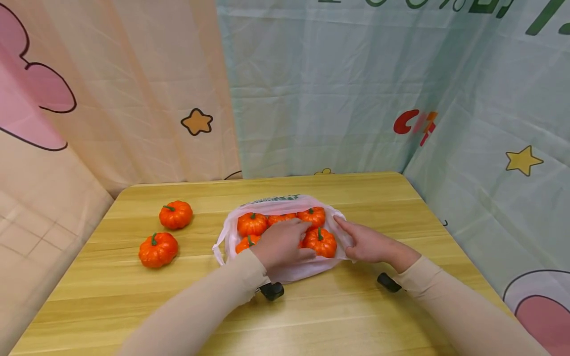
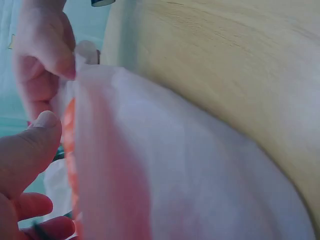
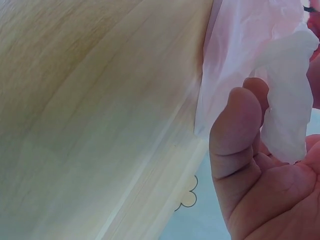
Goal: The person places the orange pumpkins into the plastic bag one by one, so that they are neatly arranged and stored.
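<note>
Orange pumpkins [image 1: 246,243] partly hidden behind left hand [image 1: 286,243].

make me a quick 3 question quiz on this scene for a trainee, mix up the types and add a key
1. Count: how many orange pumpkins lie on the wood-grain table outside the plastic bag?

2. True or false: the left hand is flat on the bare table, away from the bag.

3. Multiple choice: where is the right hand?
a) on a pumpkin outside the bag
b) at the rim of the bag
c) beyond the far edge of the table

Key:
1. Two.
2. False; the left hand is at the bag's opening, over the pumpkins inside.
3. b
</note>
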{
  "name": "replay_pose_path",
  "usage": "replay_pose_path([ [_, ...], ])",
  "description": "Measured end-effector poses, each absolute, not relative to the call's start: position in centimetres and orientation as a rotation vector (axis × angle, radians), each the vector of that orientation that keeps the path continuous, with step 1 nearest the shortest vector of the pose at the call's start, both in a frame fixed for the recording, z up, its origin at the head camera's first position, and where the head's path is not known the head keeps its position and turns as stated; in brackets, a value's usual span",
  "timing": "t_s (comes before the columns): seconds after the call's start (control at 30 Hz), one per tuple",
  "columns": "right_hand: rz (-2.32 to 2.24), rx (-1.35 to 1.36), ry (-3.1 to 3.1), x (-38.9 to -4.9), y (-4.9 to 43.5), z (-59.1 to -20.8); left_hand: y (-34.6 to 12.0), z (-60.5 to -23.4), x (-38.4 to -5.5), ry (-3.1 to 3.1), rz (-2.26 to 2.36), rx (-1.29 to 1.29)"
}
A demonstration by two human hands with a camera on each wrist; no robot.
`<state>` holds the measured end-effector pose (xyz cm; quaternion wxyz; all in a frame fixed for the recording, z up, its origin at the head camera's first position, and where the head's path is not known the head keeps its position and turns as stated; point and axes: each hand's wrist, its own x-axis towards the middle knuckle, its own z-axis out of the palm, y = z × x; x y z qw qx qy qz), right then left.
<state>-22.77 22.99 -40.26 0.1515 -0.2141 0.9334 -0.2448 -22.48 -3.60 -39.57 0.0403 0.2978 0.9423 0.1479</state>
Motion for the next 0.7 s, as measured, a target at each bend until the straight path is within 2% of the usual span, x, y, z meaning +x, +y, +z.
replay_pose_path([
  [0.3,-0.705,-0.644,2.674,-22.9,23.1,-40.1,-10.8,-35.8,-21.3,2.958,0.585,0.888],
  [0.5,-0.687,-0.657,2.682,-22.8,23.1,-40.0,-19.2,-34.6,-21.0,3.077,0.577,0.685],
  [0.7,-0.681,-0.635,2.68,-22.9,23.3,-40.0,-28.1,-35.9,-21.1,3.068,0.552,0.439],
])
